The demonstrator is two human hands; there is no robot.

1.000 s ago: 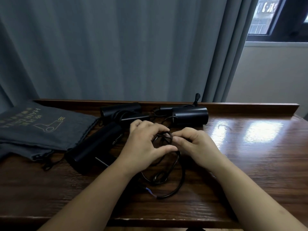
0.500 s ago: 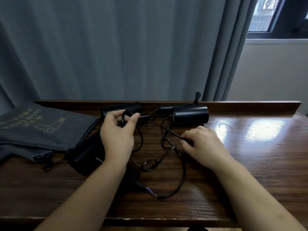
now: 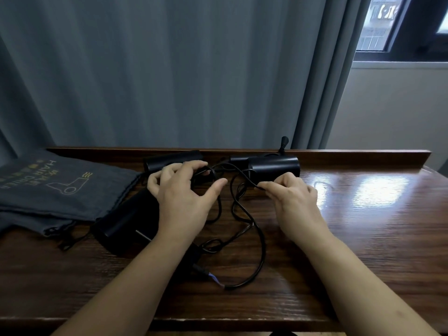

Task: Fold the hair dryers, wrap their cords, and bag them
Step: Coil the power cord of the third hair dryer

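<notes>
Grey curtains (image 3: 169,69) hang behind a dark wooden worktop (image 3: 363,226) that has a raised lip along its far edge; a window (image 3: 400,23) shows at the upper right above a pale wall.

At the worktop's left edge lies a grey drawstring bag (image 3: 55,187) printed with a hair dryer outline and lettering, its drawstring trailing toward the near edge. Just right of it a black hair dryer (image 3: 126,219) lies slanted, partly hidden under the left forearm. Near the far edge, left of centre, another black cylindrical piece (image 3: 169,160) lies along the lip; I cannot tell whether it belongs to the slanted dryer.

The left hand (image 3: 181,190) hovers over the middle of the worktop, palm down, its fingers bent around a loop of black cord (image 3: 260,238) with the thumb spread out to the right; whether the fingers truly grip the loop is hard to say. The cord runs in loose coils across the centre and sweeps toward the near edge, where its end shows a bit of blue.

The right hand (image 3: 293,197) pinches a strand of that cord between thumb and forefinger, the other fingers curled. Just beyond it a second hair dryer (image 3: 274,166) lies on its side against the far edge, with a small black knobbed piece (image 3: 283,143) sticking up behind it.
</notes>
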